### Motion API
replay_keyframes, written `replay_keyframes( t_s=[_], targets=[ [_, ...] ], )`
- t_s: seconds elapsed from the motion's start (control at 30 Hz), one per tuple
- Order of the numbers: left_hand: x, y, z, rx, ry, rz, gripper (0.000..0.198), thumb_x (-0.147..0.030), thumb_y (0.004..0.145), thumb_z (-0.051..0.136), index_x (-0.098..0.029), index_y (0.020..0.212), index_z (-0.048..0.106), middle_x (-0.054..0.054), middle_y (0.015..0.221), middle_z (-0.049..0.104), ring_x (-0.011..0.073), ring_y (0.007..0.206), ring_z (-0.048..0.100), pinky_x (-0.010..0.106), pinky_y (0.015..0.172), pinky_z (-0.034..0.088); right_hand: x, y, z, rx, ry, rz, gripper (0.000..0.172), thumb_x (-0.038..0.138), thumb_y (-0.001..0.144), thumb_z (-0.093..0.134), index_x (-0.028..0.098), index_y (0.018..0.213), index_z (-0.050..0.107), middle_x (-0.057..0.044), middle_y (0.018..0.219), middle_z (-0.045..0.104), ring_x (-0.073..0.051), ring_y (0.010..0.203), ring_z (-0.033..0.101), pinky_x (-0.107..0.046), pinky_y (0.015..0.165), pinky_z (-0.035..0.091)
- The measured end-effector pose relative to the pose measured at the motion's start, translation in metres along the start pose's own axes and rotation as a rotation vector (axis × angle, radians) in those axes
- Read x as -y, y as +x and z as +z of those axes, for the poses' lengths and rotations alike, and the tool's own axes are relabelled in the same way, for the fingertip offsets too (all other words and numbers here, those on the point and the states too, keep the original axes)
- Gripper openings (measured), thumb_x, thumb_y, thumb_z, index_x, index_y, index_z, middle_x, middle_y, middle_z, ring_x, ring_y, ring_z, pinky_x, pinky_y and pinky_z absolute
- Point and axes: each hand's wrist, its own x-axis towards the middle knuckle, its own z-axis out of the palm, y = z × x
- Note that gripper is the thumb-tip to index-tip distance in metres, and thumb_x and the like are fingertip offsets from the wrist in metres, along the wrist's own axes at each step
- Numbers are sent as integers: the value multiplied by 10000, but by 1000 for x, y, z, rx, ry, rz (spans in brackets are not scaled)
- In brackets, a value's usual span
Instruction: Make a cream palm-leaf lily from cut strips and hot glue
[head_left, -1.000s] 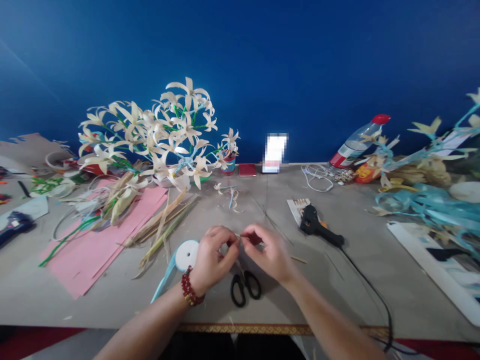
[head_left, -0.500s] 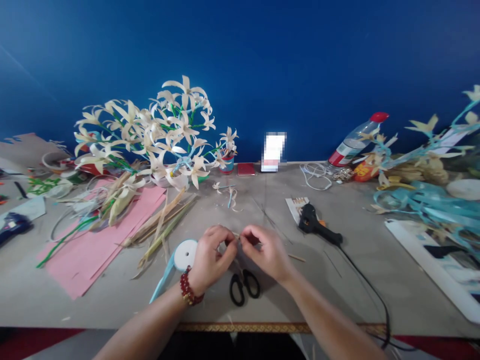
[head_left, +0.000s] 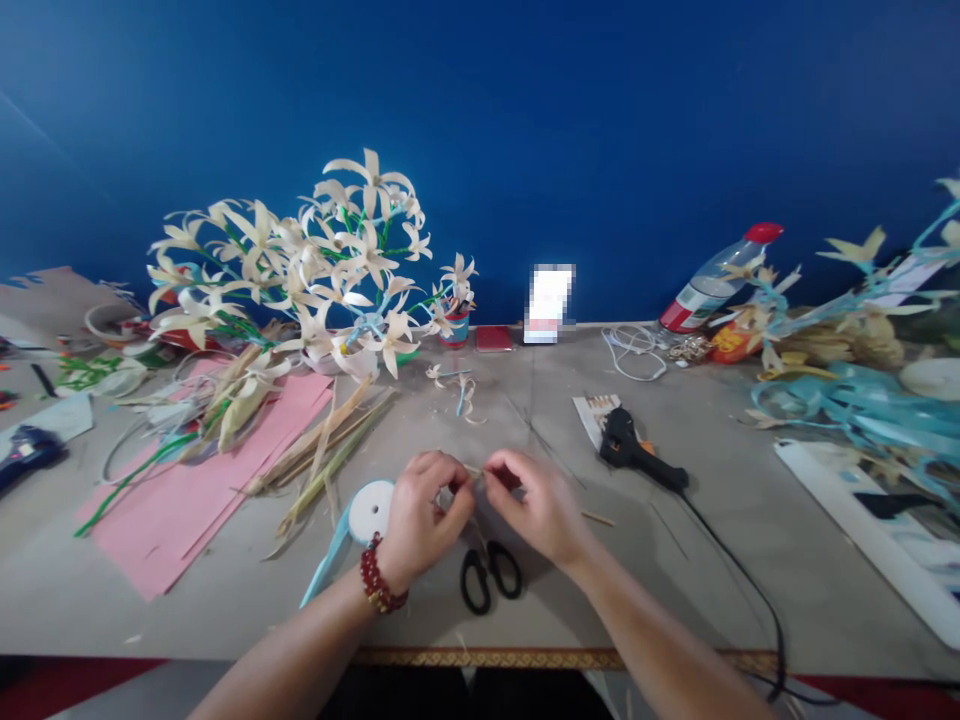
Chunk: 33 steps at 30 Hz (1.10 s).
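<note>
My left hand (head_left: 429,510), a red bead bracelet on its wrist, is closed in a pinch near the middle of the table. My right hand (head_left: 534,505) pinches close beside it. Between their fingertips runs a thin pale strip (head_left: 475,470), mostly hidden, its exact kind too small to tell. Black-handled scissors (head_left: 475,582) lie just below the hands, blades partly covered. A roll of light blue ribbon (head_left: 369,510) touches the outline of my left hand, its loose end trailing toward the front. Dried husk strips (head_left: 319,455) lie to the left.
Pink paper sheets (head_left: 202,500) and a bunch of cream husk flowers (head_left: 330,260) occupy the left. To the right are a black glue gun (head_left: 637,450) with its cord, a tilted bottle (head_left: 712,280), blue ribbons (head_left: 840,400) and a white tray-like board (head_left: 832,530). A bright screen (head_left: 549,300) stands behind.
The fingertips of my two hands have drawn very slightly apart, showing a bit more of the pale strip. The view has shifted a little; all else stays put.
</note>
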Motion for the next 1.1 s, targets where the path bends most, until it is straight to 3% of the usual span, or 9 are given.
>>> replay_keyframes(
  t_s=[0.13, 0.23, 0.4, 0.53, 0.67, 0.83, 0.93, 1.03, 1.1],
  targets=[
    [-1, 1, -1, -2, -28, -23, 140, -137, 821, 518, -202, 699, 543, 12, 693, 607, 175, 713, 565, 293, 714, 430, -9, 2, -8, -92, -88, 22, 94, 163, 835, 539, 221, 816, 610, -6, 713, 662, -161, 649, 620, -247, 617, 474],
    [0, 1, -2, 4, -100, -87, 156, -175, 835, 513, -200, 685, 546, 5, 676, 598, 163, 690, 561, 271, 676, 428, -12, 4, -17, -160, -21, 26, 135, 147, 839, 517, 211, 899, 620, -27, 776, 668, -154, 647, 622, -245, 622, 497],
    [2, 4, -2, 130, -465, -299, 173, -230, 816, 508, -180, 658, 557, -3, 615, 586, 140, 613, 542, 242, 600, 430, -4, 5, -21, 76, 134, -214, 345, 99, 824, 509, 249, 1119, 606, -83, 1171, 622, -133, 710, 619, -283, 724, 535],
    [6, 6, -2, 244, -684, -430, 174, -216, 777, 524, -175, 610, 543, -4, 572, 558, 123, 560, 506, 229, 555, 400, -1, 6, -20, 194, 127, -249, 172, 145, 869, 526, 233, 974, 630, -67, 1020, 651, -166, 795, 622, -295, 744, 519],
    [9, 5, -3, 366, -843, -501, 168, -239, 807, 526, -170, 659, 566, 1, 576, 557, 117, 530, 483, 234, 539, 390, -1, 6, -21, 225, 257, -169, 72, 183, 874, 548, 213, 857, 611, -33, 851, 644, -155, 736, 600, -279, 705, 503],
    [6, 6, -9, 241, -749, -348, 139, -262, 852, 549, -170, 903, 640, 40, 830, 631, 160, 770, 569, 263, 699, 451, -2, 5, -15, 278, 622, 185, 88, 273, 840, 603, 193, 801, 605, 9, 726, 597, -125, 627, 563, -233, 595, 488],
    [5, 4, -10, 273, -731, -288, 135, -293, 864, 583, -169, 877, 636, 39, 832, 624, 163, 784, 564, 272, 727, 458, -5, 6, -11, 302, 795, 354, 148, 317, 815, 642, 182, 770, 600, 30, 682, 566, -98, 553, 530, -215, 550, 478],
    [6, 1, -6, 278, -837, -352, 142, -303, 865, 605, -168, 819, 609, 19, 762, 594, 139, 708, 543, 250, 676, 445, -5, 6, -9, 307, 832, 380, 151, 321, 820, 630, 178, 781, 600, 31, 686, 557, -89, 537, 520, -210, 533, 482],
    [8, 0, -3, 252, -933, -403, 143, -292, 859, 619, -166, 794, 601, 9, 728, 581, 129, 691, 533, 238, 680, 434, -4, 5, -10, 290, 786, 297, 118, 280, 819, 621, 186, 890, 617, 14, 761, 585, -98, 583, 547, -219, 557, 502]
  ],
)
